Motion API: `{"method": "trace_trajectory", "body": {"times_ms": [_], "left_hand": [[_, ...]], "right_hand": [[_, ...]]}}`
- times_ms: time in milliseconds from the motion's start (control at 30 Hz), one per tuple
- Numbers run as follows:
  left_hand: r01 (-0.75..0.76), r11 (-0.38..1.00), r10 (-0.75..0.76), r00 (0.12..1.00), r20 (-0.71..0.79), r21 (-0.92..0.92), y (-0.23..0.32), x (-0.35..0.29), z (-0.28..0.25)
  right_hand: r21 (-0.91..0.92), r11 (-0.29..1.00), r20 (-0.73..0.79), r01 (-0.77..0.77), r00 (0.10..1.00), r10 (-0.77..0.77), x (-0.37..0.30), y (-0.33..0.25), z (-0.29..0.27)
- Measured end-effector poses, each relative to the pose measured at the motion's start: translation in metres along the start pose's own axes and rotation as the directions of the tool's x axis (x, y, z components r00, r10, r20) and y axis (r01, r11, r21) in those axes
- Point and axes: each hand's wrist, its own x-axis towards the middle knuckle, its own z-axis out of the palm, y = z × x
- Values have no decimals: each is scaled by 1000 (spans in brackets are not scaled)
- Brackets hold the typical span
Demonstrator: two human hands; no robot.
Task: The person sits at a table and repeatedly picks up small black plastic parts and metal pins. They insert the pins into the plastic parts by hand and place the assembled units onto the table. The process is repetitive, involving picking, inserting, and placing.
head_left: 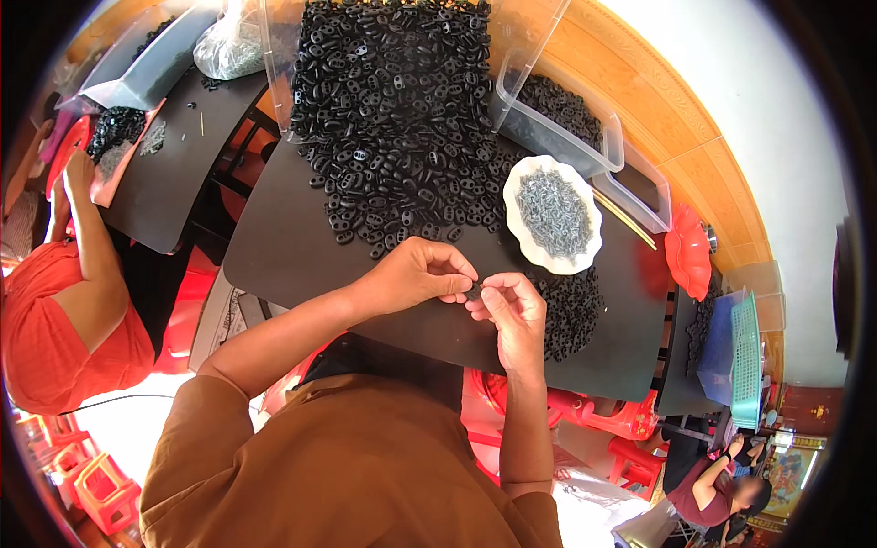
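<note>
the left hand point(437, 271) and the right hand point(512, 310) meet above the near part of the dark counter point(292, 242). each grip is pinched together at the fingertips, clamped on one small dark piece point(473, 291) between them; the fingers cover much of it, so its details are too small to tell.

beyond the hands a large heap of black two-holed pieces point(393, 119) spreads over the counter, its loose edge reaching near the left hand. the white scalloped dish point(515, 219), full of small grey bits point(554, 215), stands just past the right hand, between it and the clear bin point(539, 123) of black pieces behind. a smaller black pile point(575, 315) lies just beside the right hand, which hides part of it. two thin sticks point(626, 219) lie beside the dish, and a red scalloped dish point(688, 251) sits farther right. at the left, a person in red point(68, 320) sits by another counter point(169, 201), well apart.
</note>
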Motion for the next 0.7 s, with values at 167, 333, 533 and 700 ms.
{"method": "trace_trajectory", "body": {"times_ms": [167, 333, 533, 700], "left_hand": [[20, 999, -20, 1000, -5, -34, -2, -2, 0], [9, 1000, -9, 1000, 1, -28, -3, -7, 3], [-75, 995, 76, 997, -6, 66, -3, -11, 5], [-215, 940, 243, 967, -78, 264, 5, -13, 10]], "right_hand": [[-103, 993, 43, 62, 997, -58, -2, 0, 0], [-149, 989, 72, -18, 997, 29, -1, -3, -1], [-361, 932, 196, 27, 979, 47, 10, -23, -8], [-342, 928, 44, 146, 989, -140, 70, -91, -28]]}}
